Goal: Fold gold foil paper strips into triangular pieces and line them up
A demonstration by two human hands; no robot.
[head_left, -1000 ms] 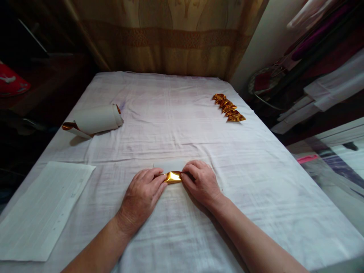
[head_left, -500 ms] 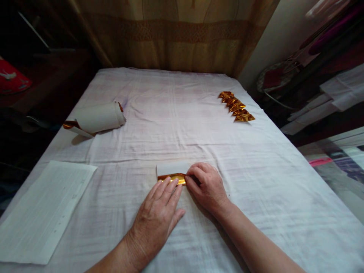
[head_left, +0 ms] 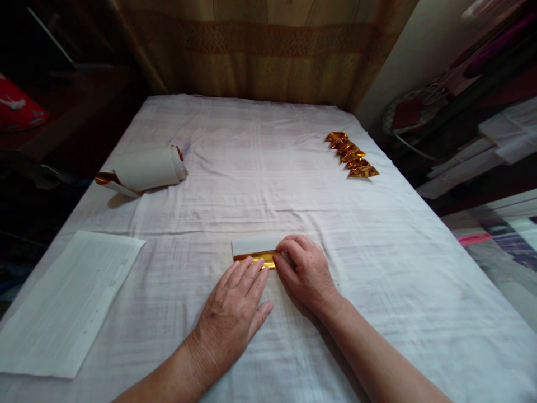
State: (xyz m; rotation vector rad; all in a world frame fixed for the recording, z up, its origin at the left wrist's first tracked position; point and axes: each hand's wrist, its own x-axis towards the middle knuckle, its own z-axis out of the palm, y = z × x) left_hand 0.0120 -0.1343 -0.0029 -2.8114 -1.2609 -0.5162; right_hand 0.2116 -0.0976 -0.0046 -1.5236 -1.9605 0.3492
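Note:
A small sheet of gold foil paper [head_left: 255,246], white on its back, lies in front of me with its near part folded over so a gold strip shows. My left hand [head_left: 235,299] lies flat, fingers stretched, with the fingertips on the near edge of the gold strip. At the right end of the sheet, my right hand [head_left: 304,268] pinches the fold between thumb and curled fingers. The sheet's right end is partly hidden by that hand.
A roll of white-backed gold paper [head_left: 146,168] rests at the back left. Several folded gold foil pieces [head_left: 351,154] lie in a row at the back right. A printed white sheet [head_left: 71,302] is at the left on the cloth-covered surface [head_left: 398,268]. A curtain [head_left: 268,50] hangs behind.
The camera view has shifted slightly. Both hands stay at the foil paper, and a little more of the gold strip shows near the left fingertips.

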